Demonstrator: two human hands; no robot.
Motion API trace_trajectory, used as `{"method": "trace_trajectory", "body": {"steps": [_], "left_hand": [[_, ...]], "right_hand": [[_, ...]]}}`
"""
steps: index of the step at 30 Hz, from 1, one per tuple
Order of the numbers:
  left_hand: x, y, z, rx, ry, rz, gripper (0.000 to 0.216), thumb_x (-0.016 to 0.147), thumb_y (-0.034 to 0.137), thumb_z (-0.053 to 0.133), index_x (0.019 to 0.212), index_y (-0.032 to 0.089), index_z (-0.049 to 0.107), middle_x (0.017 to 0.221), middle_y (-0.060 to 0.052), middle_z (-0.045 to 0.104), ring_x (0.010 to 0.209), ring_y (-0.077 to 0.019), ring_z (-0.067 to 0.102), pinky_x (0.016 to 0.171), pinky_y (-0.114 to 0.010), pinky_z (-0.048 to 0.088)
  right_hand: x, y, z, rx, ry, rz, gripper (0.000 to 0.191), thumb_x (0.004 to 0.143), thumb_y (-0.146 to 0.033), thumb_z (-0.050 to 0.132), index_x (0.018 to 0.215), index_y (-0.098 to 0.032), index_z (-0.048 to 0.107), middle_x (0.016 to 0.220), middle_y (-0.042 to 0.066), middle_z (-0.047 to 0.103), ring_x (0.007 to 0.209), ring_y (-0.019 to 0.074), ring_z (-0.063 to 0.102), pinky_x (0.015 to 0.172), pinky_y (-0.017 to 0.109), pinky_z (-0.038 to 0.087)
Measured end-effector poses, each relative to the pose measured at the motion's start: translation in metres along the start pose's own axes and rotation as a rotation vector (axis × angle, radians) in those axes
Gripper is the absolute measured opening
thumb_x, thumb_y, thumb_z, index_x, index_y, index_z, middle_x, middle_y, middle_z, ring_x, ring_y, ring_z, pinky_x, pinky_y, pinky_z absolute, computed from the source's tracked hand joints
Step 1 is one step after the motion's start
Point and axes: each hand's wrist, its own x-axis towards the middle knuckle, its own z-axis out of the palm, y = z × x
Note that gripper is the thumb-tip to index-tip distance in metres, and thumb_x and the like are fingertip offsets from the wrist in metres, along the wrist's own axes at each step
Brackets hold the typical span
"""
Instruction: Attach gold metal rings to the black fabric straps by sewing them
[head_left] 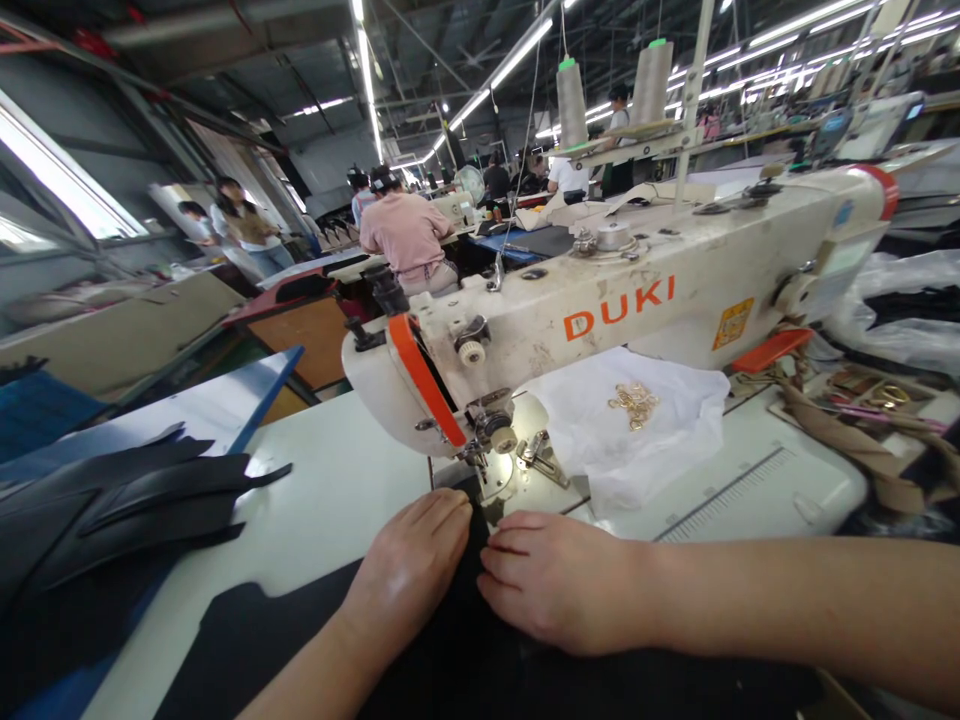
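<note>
My left hand (409, 565) lies flat, fingers together, on a piece of black fabric (247, 640) on the white sewing table (322, 500). My right hand (559, 580) rests beside it on the same fabric, fingers curled inward toward the left hand. Both hands sit just in front of the needle and presser foot (480, 455) of a cream DUKI sewing machine (622, 290). The fabric's front edge reaches under the needle area, lit by the machine's lamp.
A white cloth (660, 440) with several small gold metal rings (634, 403) lies under the machine arm. Black cut pieces (112, 500) are stacked at the left. Tan straps and tools (862, 410) clutter the right. Thread cones (571, 100) stand behind; other workers sit farther back.
</note>
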Motion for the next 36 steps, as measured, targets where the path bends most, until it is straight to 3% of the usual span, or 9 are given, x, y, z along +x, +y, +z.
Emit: {"method": "trace_trajectory", "body": {"steps": [36], "left_hand": [[-0.0026, 0.0054, 0.0055, -0.043, 0.050, -0.071, 0.027, 0.094, 0.014, 0.034, 0.094, 0.011, 0.061, 0.091, -0.009, 0.066, 0.087, -0.0193, 0.061, 0.080, -0.034, 0.056]], "right_hand": [[-0.0010, -0.0025, -0.0028, 0.066, 0.019, 0.049, 0.020, 0.090, -0.018, 0.044, 0.098, -0.010, 0.061, 0.102, 0.014, 0.065, 0.093, 0.0191, 0.057, 0.089, 0.035, 0.041]]}}
